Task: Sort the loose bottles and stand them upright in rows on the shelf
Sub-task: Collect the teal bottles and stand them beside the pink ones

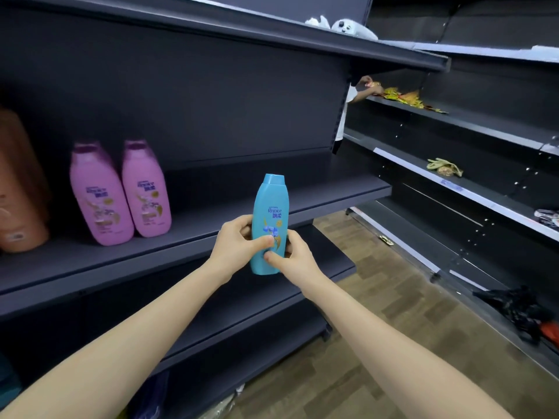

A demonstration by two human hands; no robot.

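Blue bottle (270, 207) stood upright in your left hand (234, 247) and right hand (298, 254), fingers (239, 222) curled round it; shelving it right of the pink bottles (146, 192) seemed next.

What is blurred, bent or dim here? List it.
Head view: pink bottles and orange bottle at left are smeared with blur; the blue bottle in left hand and right hand is sharp, label legible; shelf edges bow from the wide lens; lower shelves lie dark.

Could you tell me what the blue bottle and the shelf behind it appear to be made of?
The blue bottle looks like smooth moulded plastic: slight sheen, printed label. The shelf seems painted metal, matte dark grey, with a thin board and folded front edge, though that is uncertain.
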